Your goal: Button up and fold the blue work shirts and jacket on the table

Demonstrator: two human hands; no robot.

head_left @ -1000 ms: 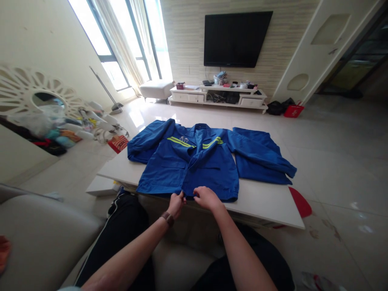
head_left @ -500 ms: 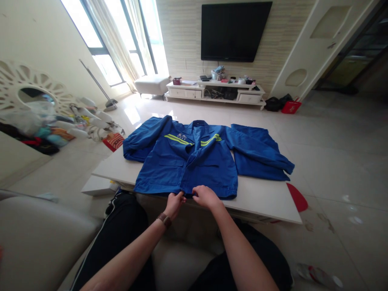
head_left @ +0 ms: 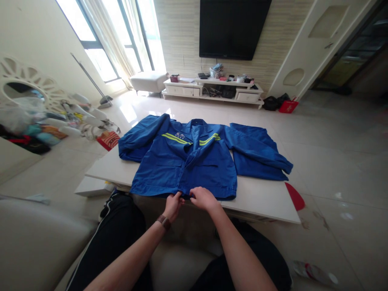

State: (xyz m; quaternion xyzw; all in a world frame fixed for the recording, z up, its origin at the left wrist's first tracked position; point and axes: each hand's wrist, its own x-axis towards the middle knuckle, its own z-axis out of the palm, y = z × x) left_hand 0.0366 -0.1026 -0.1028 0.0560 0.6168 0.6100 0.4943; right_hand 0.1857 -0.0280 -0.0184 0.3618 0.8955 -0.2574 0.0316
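A blue work jacket with yellow-green stripes lies front up on the white table, its collar away from me and its sleeves spread to both sides. My left hand, with a brown watch on the wrist, pinches the jacket's bottom hem near the front opening. Just to its right, my right hand is closed on the same hem, fingers curled under the edge. The fingertips of both hands are partly hidden. Folded blue cloth lies beneath the right-hand sleeve, and more shows under the left one.
Beyond the table stand a white TV cabinet and a grey stool. Toys and bags sit on the floor at left. A plastic bottle lies at lower right, near my leg. A grey sofa is at left.
The view has shifted slightly. Both hands stay at the hem in nearly the same pose, and the jacket lies as before.
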